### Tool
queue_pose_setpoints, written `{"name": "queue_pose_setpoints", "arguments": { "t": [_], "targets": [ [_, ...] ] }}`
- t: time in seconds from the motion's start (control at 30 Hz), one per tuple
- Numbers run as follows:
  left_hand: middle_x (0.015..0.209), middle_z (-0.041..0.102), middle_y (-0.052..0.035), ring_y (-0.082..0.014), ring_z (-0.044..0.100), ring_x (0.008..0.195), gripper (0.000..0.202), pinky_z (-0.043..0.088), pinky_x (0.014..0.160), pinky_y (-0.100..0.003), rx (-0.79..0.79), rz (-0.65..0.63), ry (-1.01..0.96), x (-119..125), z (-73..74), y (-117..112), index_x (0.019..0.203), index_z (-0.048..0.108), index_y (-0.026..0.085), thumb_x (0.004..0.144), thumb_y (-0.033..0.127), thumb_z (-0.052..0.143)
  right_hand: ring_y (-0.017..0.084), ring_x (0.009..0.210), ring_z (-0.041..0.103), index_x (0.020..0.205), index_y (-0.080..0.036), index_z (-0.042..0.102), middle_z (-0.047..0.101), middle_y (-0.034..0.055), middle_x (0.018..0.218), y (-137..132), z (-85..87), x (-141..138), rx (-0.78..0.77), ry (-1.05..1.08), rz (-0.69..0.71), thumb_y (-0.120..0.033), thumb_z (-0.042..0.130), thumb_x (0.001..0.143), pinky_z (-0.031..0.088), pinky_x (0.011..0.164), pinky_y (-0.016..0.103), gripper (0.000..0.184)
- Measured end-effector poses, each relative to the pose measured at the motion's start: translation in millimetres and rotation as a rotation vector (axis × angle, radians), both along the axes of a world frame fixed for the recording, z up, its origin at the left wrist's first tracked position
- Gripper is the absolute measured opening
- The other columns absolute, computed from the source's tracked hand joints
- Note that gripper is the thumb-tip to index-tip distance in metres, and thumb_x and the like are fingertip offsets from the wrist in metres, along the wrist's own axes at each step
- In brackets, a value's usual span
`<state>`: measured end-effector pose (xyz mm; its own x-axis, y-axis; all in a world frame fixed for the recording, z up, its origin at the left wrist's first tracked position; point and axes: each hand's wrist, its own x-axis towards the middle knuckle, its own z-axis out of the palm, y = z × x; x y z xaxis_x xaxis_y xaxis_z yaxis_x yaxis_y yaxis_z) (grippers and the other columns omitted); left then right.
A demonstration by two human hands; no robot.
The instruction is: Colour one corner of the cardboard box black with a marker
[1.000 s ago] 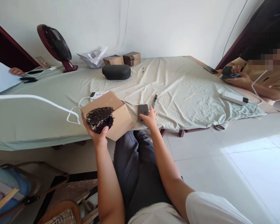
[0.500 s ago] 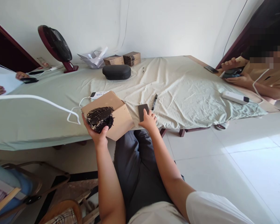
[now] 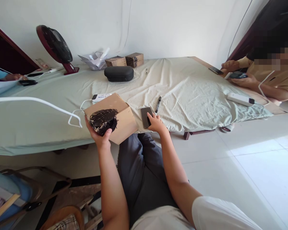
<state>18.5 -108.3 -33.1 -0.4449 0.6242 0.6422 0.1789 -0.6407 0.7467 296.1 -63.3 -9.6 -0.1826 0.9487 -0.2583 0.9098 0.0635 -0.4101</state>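
The scribbled cardboard box (image 3: 125, 124) sits tilted at the table's (image 3: 196, 92) near edge, its blackened end gripped between the left hand's (image 3: 100, 140) thumb and fingers. Beside it, the right hand (image 3: 158, 124) rests loosely spread at the phone's (image 3: 145, 115) right edge, near a black marker (image 3: 158, 104).

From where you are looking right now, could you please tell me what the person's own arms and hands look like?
The left hand and right hand are bare, without gloves, and no watch or bracelet shows. The left forearm and right forearm are uncovered too. On the right side, a plain, loose white short sleeve shows; on the left, no sleeve is in view.
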Motion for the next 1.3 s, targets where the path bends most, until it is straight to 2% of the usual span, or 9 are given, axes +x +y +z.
{"name": "queue_pose_setpoints", "arguments": {
  "t": [0.2, 0.3, 0.4, 0.47, 0.6, 0.77, 0.97, 1.13, 1.3],
  "targets": [
    [0.172, 0.041, -0.0195, -0.0424, 0.042, 0.161, 0.136, 0.036, 0.133, -0.053, -0.033, 0.014, 0.001, 2, 1.2, -1, 0.171, 0.03, 0.024, 0.059, 0.071, 0.092, 0.041, 0.158, 0.034, 0.178, -0.019, 0.019, 0.027, 0.0161, 0.182, 4, -6.8, 10, 0.044, 0.054, 0.021, -0.008, 0.063, 0.083, 0.039, 0.124, 0.05, 0.106],
    [0.171, 0.042, -0.0197, -0.0425, 0.042, 0.161, 0.133, 0.034, 0.134, -0.053, -0.023, 0.004, -0.013, 2, 1.5, -2, 0.17, 0.033, 0.024, 0.06, 0.068, 0.093, 0.036, 0.152, 0.042, 0.177, -0.018, 0.02, 0.038, 0.0126, 0.178, 9, -12.3, 9, 0.09, 0.083, -0.003, -0.016, 0.069, 0.085, 0.041, 0.121, 0.043, 0.104],
    [0.17, 0.045, -0.0176, -0.0403, 0.041, 0.162, 0.13, 0.032, 0.135, -0.053, -0.021, -0.001, 0.001, 1, 1.5, -2, 0.17, 0.034, 0.027, 0.061, 0.067, 0.093, 0.035, 0.147, 0.047, 0.172, -0.013, 0.033, 0.052, 0.0165, 0.166, 13, -18.5, 0, 0.194, 0.111, -0.217, -0.032, 0.068, 0.094, 0.045, 0.115, 0.041, 0.088],
    [0.17, 0.046, -0.0166, -0.0395, 0.039, 0.163, 0.13, 0.03, 0.136, -0.052, -0.038, 0.006, 0.014, 1, 1.9, -3, 0.17, 0.032, 0.028, 0.061, 0.069, 0.091, 0.035, 0.142, 0.05, 0.164, -0.012, 0.046, 0.059, 0.0184, 0.157, 15, -21.6, -8, 0.245, 0.119, -0.349, -0.036, 0.06, 0.101, 0.047, 0.111, 0.041, 0.069],
    [0.17, 0.044, -0.017, -0.0404, 0.04, 0.162, 0.131, 0.032, 0.135, -0.052, -0.05, 0.018, 0.015, 2, 3.7, -4, 0.17, 0.032, 0.028, 0.061, 0.071, 0.09, 0.034, 0.136, 0.054, 0.156, -0.021, 0.061, 0.062, 0.0155, 0.148, 13, -23.0, -16, 0.267, 0.117, -0.341, -0.03, 0.052, 0.104, 0.047, 0.109, 0.04, 0.053],
    [0.168, 0.047, -0.017, -0.0401, 0.043, 0.161, 0.129, 0.032, 0.135, -0.052, -0.019, -0.005, 0.005, 1, 1.8, -3, 0.17, 0.034, 0.028, 0.06, 0.065, 0.093, 0.033, 0.138, 0.049, 0.141, -0.033, 0.077, 0.06, 0.0084, 0.15, 9, -22.1, -25, 0.283, 0.096, -0.182, -0.026, 0.051, 0.103, 0.042, 0.115, 0.043, 0.046],
    [0.17, 0.045, -0.0167, -0.0406, 0.041, 0.162, 0.127, 0.031, 0.135, -0.052, -0.024, 0.007, 0.017, 0, -0.4, -3, 0.17, 0.034, 0.028, 0.063, 0.066, 0.092, 0.037, 0.146, 0.041, 0.138, -0.034, 0.078, 0.046, 0.0021, 0.171, 16, -24.3, -38, 0.242, 0.045, -0.132, -0.036, 0.048, 0.106, 0.039, 0.116, 0.054, 0.043],
    [0.174, 0.039, -0.0168, -0.0395, 0.042, 0.162, 0.13, 0.034, 0.134, -0.052, -0.032, 0.014, 0.035, 1, 1.0, -2, 0.171, 0.03, 0.028, 0.064, 0.07, 0.09, 0.04, 0.154, 0.036, 0.145, -0.031, 0.073, 0.037, 0.0039, 0.178, 44, -22.1, -40, 0.206, 0.007, -0.132, -0.046, 0.049, 0.105, 0.035, 0.121, 0.058, 0.049],
    [0.173, 0.042, -0.0173, -0.0404, 0.041, 0.162, 0.125, 0.032, 0.135, -0.053, 0.031, -0.037, 0.003, -1, -2.4, 0, 0.17, 0.035, 0.027, 0.064, 0.058, 0.095, 0.038, 0.157, 0.035, 0.156, -0.034, 0.062, 0.029, 0.0027, 0.183, 84, -24.5, -41, 0.198, -0.038, -0.125, -0.052, 0.047, 0.106, 0.033, 0.123, 0.054, 0.055]
  ]
}}
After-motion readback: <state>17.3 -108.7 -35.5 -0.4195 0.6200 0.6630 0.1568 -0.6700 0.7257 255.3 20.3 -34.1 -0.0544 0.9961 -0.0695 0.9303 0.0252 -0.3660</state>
